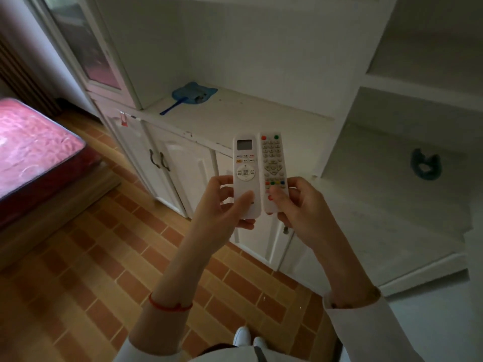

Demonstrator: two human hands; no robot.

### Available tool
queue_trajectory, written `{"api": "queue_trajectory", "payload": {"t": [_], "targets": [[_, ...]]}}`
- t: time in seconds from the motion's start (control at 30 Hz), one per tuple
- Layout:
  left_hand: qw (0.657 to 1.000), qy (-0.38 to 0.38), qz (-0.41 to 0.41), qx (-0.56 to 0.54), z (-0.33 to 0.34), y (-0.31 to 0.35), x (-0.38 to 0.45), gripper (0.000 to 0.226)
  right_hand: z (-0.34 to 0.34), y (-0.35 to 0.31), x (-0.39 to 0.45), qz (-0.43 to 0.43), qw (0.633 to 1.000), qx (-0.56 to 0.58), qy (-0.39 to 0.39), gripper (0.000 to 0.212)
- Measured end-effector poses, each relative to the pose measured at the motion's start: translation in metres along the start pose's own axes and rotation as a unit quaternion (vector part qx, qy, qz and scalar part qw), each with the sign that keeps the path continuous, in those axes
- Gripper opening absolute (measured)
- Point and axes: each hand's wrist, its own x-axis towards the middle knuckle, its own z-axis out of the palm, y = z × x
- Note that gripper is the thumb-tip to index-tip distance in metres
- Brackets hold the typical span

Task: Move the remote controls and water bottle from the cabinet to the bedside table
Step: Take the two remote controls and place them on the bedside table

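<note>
2 white remotes stand upright side by side in front of the cabinet (235,118), almost touching. The remote with a small screen (245,173) is gripped by the left hand (222,205), thumb across its lower face. The remote with coloured buttons (273,168) is pinched by the right hand (300,205), thumb on its lower keys. On the cabinet's ledge lies a blue swatter (192,96). A red mattress (34,147) sits at left above the tiled floor (91,270).

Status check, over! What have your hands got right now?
Left hand shut on screen remote. Right hand shut on button remote. Water bottle not in view. Nothing blocking, over.
</note>
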Motion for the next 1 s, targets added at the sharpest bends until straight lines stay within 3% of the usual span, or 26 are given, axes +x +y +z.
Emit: {"api": "queue_trajectory", "payload": {"t": [0.57, 1.0], "targets": [[0.981, 0.187, -0.007, -0.058, -0.039, -0.027, -0.044, 0.033, 0.059, 0.003, 0.012, -0.028, 0.981, -0.006, -0.193, 0.026], [0.926, 0.363, -0.043, -0.093, -0.086, -0.052, -0.097, 0.032, 0.148, 0.0, 0.013, -0.021, 0.928, -0.012, -0.373, 0.027]]}}
